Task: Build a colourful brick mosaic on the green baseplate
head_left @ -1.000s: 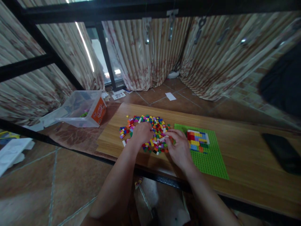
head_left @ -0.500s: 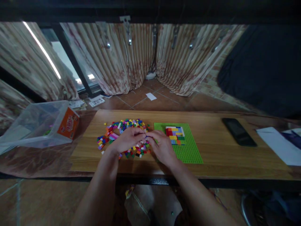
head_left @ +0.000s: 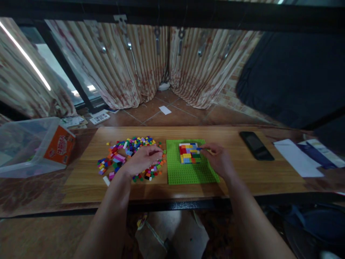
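Note:
My right hand (head_left: pixel 219 158) is at the right side of a low block of coloured toy bricks (head_left: pixel 188 154), built on a green studded baseplate (head_left: pixel 175 172). Its thumb and forefinger pinch a small blue brick (head_left: pixel 198 148) at the block's upper right edge. Whether that brick is pressed down cannot be made out. Over the right part of a pile of loose bricks (head_left: pixel 118 158) hovers my left hand (head_left: pixel 142 158). Its fingers are drawn together, and what lies between them, if anything, is hidden.
A clear plastic bin (head_left: pixel 29 144) with an orange label stands left of the wooden board (head_left: pixel 151 192). A black phone (head_left: pixel 256 145) lies on the board's right part, with white paper (head_left: pixel 296 158) beyond it. The table's dark front edge (head_left: pixel 178 205) runs below my forearms.
My hands were together over the pile's right side. Now the right hand has moved right to the built block, while the left stays over the pile. The view has shifted right.

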### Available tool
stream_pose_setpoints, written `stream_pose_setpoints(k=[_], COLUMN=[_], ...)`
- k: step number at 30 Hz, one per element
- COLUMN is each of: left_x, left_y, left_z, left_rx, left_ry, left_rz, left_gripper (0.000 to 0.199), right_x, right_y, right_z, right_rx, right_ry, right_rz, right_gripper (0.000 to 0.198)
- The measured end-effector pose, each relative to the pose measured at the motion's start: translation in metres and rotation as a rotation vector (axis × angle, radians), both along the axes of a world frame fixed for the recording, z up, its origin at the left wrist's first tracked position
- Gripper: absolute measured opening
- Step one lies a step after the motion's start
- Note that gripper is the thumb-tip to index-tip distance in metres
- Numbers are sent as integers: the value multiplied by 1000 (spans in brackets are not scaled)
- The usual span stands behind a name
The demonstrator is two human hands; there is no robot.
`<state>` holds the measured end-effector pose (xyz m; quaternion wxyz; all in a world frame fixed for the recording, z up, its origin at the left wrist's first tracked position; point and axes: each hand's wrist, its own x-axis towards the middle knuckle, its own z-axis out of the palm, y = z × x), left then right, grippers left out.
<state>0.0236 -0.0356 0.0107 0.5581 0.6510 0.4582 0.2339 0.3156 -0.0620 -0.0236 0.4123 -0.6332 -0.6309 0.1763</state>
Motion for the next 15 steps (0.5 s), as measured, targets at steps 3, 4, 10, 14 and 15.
stream_pose_setpoints(k=[3,4,10,14,15], left_x=[3,3,6,6,5], left_y=[3,4,5,3,3], left_z=[-3,-5,-6,-2,-1], left_rx=[48,60,81,83,92], left_ry=[41,53,89,94,97], left_rz=[-8,-11,-21,-14,-13], left_gripper=[29,29,30,29,29], right_x=[6,5,-6,-12,-15], right_y=[2,2,4,0,-2], right_z=[-8,-10,-10,-7,-6], right_rx=[-15,-16,-23,4,8], right_ry=[25,32,-32,-136,-158], right_rz=[30,39,70,-10,-30], right_gripper=[18,17,14,15,16])
